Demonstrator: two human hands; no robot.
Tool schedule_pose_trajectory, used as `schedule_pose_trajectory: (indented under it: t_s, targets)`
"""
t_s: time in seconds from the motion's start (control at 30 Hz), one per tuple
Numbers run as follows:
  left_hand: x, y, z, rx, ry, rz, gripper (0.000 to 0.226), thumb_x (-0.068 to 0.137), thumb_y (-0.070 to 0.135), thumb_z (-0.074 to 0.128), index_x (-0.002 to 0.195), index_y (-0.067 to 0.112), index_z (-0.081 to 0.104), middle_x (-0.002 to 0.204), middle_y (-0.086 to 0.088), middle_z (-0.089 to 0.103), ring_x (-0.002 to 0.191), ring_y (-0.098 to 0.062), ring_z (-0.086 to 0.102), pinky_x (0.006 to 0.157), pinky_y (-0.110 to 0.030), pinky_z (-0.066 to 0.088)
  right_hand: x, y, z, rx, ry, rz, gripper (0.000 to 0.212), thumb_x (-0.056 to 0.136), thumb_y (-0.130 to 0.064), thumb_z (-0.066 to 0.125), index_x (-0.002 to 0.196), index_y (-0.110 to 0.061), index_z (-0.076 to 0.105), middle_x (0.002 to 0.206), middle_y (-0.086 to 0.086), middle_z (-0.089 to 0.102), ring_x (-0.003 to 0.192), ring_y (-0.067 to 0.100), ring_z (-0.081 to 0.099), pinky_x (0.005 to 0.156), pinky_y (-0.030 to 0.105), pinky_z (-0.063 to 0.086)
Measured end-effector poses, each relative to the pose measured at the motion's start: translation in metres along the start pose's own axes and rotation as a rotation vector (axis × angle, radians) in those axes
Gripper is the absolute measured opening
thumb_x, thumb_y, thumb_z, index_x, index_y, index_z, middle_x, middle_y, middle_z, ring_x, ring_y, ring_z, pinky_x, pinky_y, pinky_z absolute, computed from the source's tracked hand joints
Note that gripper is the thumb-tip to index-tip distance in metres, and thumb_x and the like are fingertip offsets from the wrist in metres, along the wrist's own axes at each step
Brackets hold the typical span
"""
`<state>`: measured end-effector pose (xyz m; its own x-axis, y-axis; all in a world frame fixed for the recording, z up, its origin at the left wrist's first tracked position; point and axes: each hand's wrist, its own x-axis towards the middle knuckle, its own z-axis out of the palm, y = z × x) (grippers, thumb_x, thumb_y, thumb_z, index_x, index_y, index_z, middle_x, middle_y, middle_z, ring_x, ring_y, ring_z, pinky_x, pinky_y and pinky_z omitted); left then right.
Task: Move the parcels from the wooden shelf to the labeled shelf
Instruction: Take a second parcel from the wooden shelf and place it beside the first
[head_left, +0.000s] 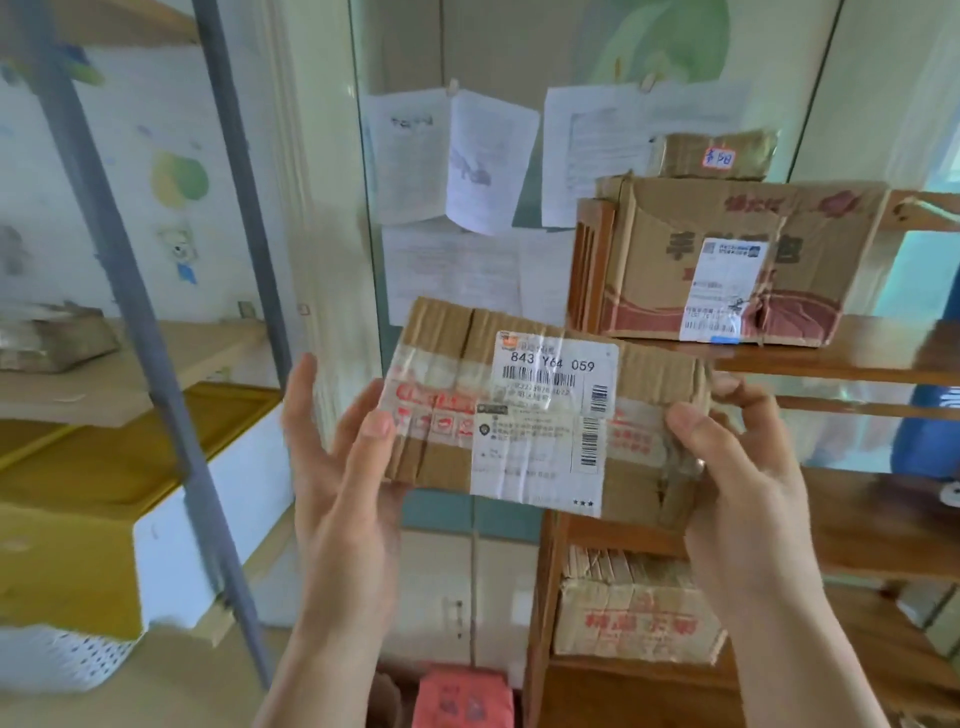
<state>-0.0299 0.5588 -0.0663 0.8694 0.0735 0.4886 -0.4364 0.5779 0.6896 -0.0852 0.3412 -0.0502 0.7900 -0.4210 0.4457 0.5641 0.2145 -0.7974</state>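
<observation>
Crosswise, label-up parcel between hands

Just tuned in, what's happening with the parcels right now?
A person holds a flat cardboard parcel in mid-air, the left hand at its left end and the right hand gripping its right end, shipping label facing the camera. To the right, the wooden shelf has a large box with a small parcel on top, and another box lower down. The metal-framed shelf on the left has one parcel.
</observation>
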Motion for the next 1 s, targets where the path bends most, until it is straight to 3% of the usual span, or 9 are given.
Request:
schedule_pose_trajectory:
  t_s: [0.1, 0.23, 0.4, 0.6, 0.67, 0.73, 0.8, 0.87, 1.0]
  targets:
    - [0.008, 0.014, -0.027, 0.086, -0.005, 0.033, 0.064, 0.075, 0.058, 0.082, 0.128, 0.027, 0.067, 0.117, -0.005, 0.076, 0.103, -0.018, 0.074, 0.079, -0.028, 0.06, -0.003, 0.013, 0.036, -0.116, -0.003, -0.017, 0.065, 0.054, -0.061, 0.088, 0.095, -0.019, 0.059, 0.101, 0.006, 0.079, 0.081, 0.018, 0.077, 0.079, 0.045, 0.061]
    - [0.028, 0.034, -0.076, 0.116, 0.026, 0.079, 0.058, 0.079, 0.058, 0.078, 0.125, 0.025, 0.07, 0.115, -0.006, 0.078, 0.104, -0.022, 0.075, 0.083, -0.033, 0.061, -0.006, 0.043, 0.093, -0.093, -0.054, -0.071, 0.061, 0.062, -0.064, 0.083, 0.102, -0.021, 0.066, 0.101, 0.001, 0.079, 0.091, 0.017, 0.074, 0.091, 0.047, 0.055]
    - [0.074, 0.066, -0.159, 0.153, 0.052, 0.088, 0.029, 0.091, 0.04, 0.071, 0.117, 0.027, 0.074, 0.109, -0.006, 0.079, 0.099, -0.022, 0.076, 0.078, -0.032, 0.062, -0.008, 0.096, 0.173, -0.016, -0.173, -0.107, 0.05, 0.077, -0.031, 0.069, 0.123, -0.011, 0.063, 0.107, 0.005, 0.077, 0.102, 0.021, 0.071, 0.086, 0.031, 0.057]
    - [0.133, 0.11, -0.259, 0.119, 0.002, 0.094, 0.056, 0.084, 0.053, 0.076, 0.128, 0.019, 0.07, 0.116, -0.008, 0.077, 0.103, -0.023, 0.074, 0.081, -0.034, 0.061, -0.011, 0.155, 0.264, -0.109, -0.35, -0.213, 0.073, 0.078, -0.004, 0.058, 0.15, -0.007, 0.047, 0.146, 0.019, 0.06, 0.138, 0.043, 0.051, 0.111, 0.065, 0.038]
    - [0.148, 0.122, -0.285, 0.117, -0.081, 0.105, 0.06, 0.08, 0.061, 0.074, 0.128, 0.024, 0.07, 0.116, -0.005, 0.076, 0.1, -0.02, 0.071, 0.076, -0.033, 0.059, -0.002, 0.169, 0.286, -0.147, -0.322, -0.195, 0.072, 0.08, -0.003, 0.058, 0.151, -0.01, 0.047, 0.147, 0.014, 0.06, 0.14, 0.035, 0.052, 0.111, 0.053, 0.042]
    - [0.16, 0.133, -0.306, 0.179, -0.14, 0.142, 0.056, 0.08, 0.066, 0.069, 0.125, 0.033, 0.072, 0.109, 0.003, 0.076, 0.086, -0.014, 0.066, 0.063, -0.025, 0.051, 0.005, 0.179, 0.305, -0.255, -0.285, -0.197, 0.048, 0.093, -0.019, 0.061, 0.141, -0.023, 0.061, 0.134, -0.007, 0.071, 0.128, 0.009, 0.062, 0.101, 0.027, 0.05]
    - [0.17, 0.143, -0.323, 0.288, -0.117, 0.169, 0.048, 0.083, 0.073, 0.062, 0.115, 0.041, 0.074, 0.096, 0.01, 0.074, 0.076, -0.018, 0.055, 0.056, -0.024, 0.042, 0.005, 0.184, 0.325, -0.313, -0.218, -0.203, 0.047, 0.09, -0.05, 0.064, 0.129, -0.024, 0.069, 0.097, -0.016, 0.077, 0.089, -0.004, 0.068, 0.074, 0.012, 0.05]
    - [0.177, 0.149, -0.339, 0.378, -0.047, 0.175, 0.045, 0.08, 0.081, 0.057, 0.1, 0.044, 0.076, 0.09, 0.012, 0.076, 0.078, -0.021, 0.055, 0.055, -0.025, 0.043, 0.0, 0.188, 0.346, -0.304, -0.177, -0.22, 0.066, 0.079, -0.064, 0.068, 0.123, -0.014, 0.069, 0.077, -0.013, 0.072, 0.066, -0.001, 0.059, 0.058, 0.014, 0.045]
    - [0.181, 0.155, -0.364, 0.43, 0.043, 0.151, 0.047, 0.075, 0.085, 0.058, 0.095, 0.046, 0.076, 0.095, 0.011, 0.08, 0.084, -0.005, 0.067, 0.061, -0.021, 0.051, 0.0, 0.203, 0.38, -0.222, -0.169, -0.196, 0.082, 0.067, -0.078, 0.07, 0.119, -0.014, 0.071, 0.086, -0.008, 0.075, 0.065, 0.007, 0.055, 0.057, 0.023, 0.042]
